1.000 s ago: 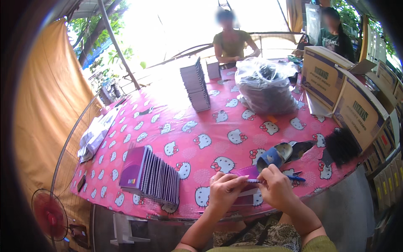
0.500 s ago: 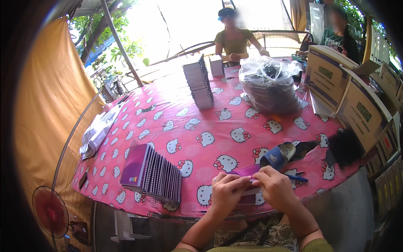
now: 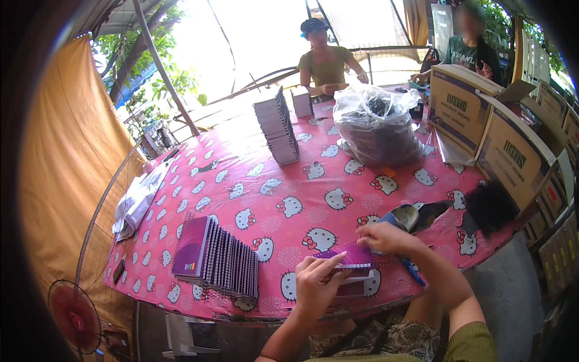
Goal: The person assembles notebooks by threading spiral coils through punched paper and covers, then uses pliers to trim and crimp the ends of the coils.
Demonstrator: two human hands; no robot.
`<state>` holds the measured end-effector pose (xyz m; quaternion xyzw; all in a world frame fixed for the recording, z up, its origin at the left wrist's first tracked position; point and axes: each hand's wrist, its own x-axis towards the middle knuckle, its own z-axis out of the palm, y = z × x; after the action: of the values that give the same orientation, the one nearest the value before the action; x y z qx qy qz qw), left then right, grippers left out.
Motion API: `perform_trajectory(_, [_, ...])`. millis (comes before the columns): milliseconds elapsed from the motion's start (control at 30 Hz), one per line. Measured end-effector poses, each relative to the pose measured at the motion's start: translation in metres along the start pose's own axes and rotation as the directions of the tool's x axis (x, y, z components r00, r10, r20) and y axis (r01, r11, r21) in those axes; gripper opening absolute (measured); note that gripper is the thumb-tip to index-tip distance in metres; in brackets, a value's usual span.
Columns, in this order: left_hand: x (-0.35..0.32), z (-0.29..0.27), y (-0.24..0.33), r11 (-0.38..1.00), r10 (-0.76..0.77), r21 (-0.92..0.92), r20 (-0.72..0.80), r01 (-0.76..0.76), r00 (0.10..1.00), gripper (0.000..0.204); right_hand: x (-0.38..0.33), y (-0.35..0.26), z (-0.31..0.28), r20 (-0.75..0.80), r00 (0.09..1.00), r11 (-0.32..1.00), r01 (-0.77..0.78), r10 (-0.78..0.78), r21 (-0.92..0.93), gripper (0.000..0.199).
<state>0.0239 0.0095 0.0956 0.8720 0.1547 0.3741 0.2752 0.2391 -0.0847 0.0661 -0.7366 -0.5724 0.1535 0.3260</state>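
A small notebook with a purple cover lies at the table's near edge, a row of punched holes along its side. My left hand grips its near left part, thumb and fingers pressed on it. Raised over the notebook's right end, my right hand has its fingers curled together; what they hold, if anything, is too small to make out. Behind that hand sits a blue rounded thing with a tan opening, partly hidden. A blue-handled tool lies below my right wrist.
A stack of purple spiral notebooks stands at left, taller stacks farther back. A plastic bag of dark stuff, cardboard boxes and a black bristly bundle lie right. Two people are across the pink table; a fan stands left.
My right hand has lifted away from my left and moved up over the notebook's right end. The left hand keeps its grip, and more of the purple cover shows. The view has shifted slightly.
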Motion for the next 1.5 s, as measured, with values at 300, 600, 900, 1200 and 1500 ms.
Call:
perform_trajectory(300, [0.000, -0.006, -0.007, 1.000, 0.009, 0.021, 0.023, -0.009, 1.000, 0.023, -0.020, -0.007, -0.008, -0.006, 1.000, 0.998, 0.026, -0.026, -0.063, 0.032])
perform_trajectory(600, [0.006, 0.001, 0.000, 0.996, 0.086, 0.011, -0.002, -0.086, 0.996, 0.027, -0.059, 0.109, -0.054, -0.077, 0.997, 0.835, -0.056, 0.016, -0.547, 0.051])
perform_trajectory(900, [0.003, 0.004, -0.001, 0.996, -0.057, -0.070, 0.008, 0.057, 0.998, 0.027, -0.034, 0.079, -0.044, -0.117, 0.993, 0.957, -0.058, 0.025, -0.284, 0.048])
perform_trajectory(1200, [0.003, 0.005, -0.007, 1.000, 0.016, -0.024, 0.001, -0.016, 1.000, 0.028, -0.025, 0.055, -0.029, -0.124, 0.991, 0.762, 0.110, -0.039, 0.638, 0.045])
perform_trajectory(1500, [-0.001, 0.006, -0.008, 0.994, -0.076, -0.082, 0.025, 0.078, 0.997, 0.046, -0.021, 0.010, -0.032, -0.029, 0.987, 0.675, 0.131, -0.160, 0.726, 0.038])
